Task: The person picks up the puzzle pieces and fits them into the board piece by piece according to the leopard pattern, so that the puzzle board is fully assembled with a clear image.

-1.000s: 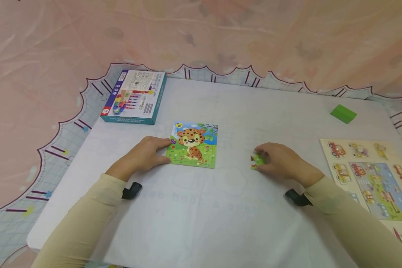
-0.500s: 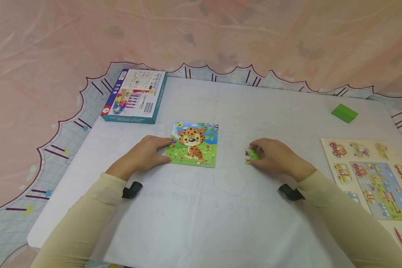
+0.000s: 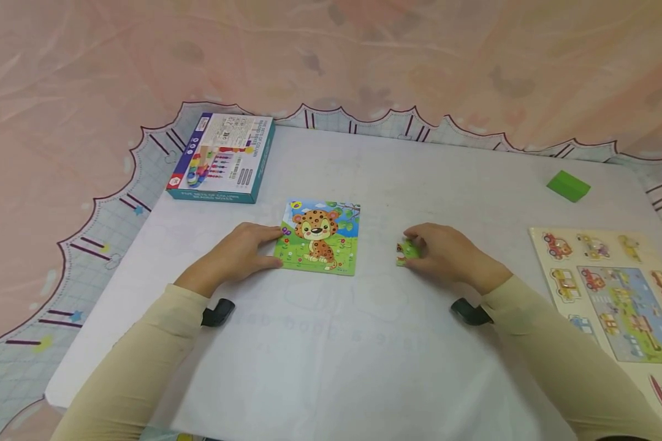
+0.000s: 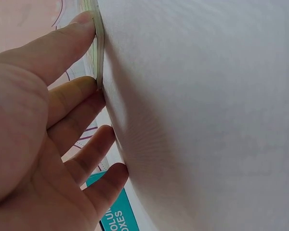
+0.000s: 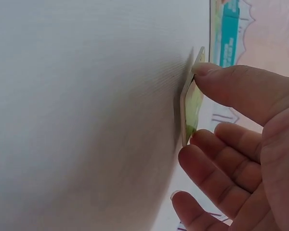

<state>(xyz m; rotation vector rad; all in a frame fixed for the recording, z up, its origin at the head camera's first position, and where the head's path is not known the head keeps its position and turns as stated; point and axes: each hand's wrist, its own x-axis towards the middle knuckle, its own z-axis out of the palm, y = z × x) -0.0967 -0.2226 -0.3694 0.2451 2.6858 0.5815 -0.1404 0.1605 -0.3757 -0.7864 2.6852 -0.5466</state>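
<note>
A square jigsaw puzzle point(image 3: 317, 236) with a cartoon leopard on grass lies flat on the white table. My left hand point(image 3: 233, 254) touches its left edge with thumb and fingertips; in the left wrist view the other fingers extend loosely beside the puzzle's edge point(image 4: 99, 53). To the right of the puzzle, apart from it, my right hand point(image 3: 447, 254) pinches a small green puzzle piece point(image 3: 407, 251) between thumb and fingers. In the right wrist view that piece point(image 5: 191, 108) is tilted, close to the tabletop, its face partly hidden by the thumb.
A boxed toy set point(image 3: 220, 158) lies at the back left. Far right are a green block point(image 3: 568, 185) and a cream picture board point(image 3: 551, 245) with vehicles. The white tabletop point(image 3: 331, 367) extends in front, and a patterned cloth point(image 3: 331, 55) covers the background.
My right hand has moved left and slightly away from me with the puzzle piece, closer to the leopard puzzle. The left hand stays at the puzzle's edge.
</note>
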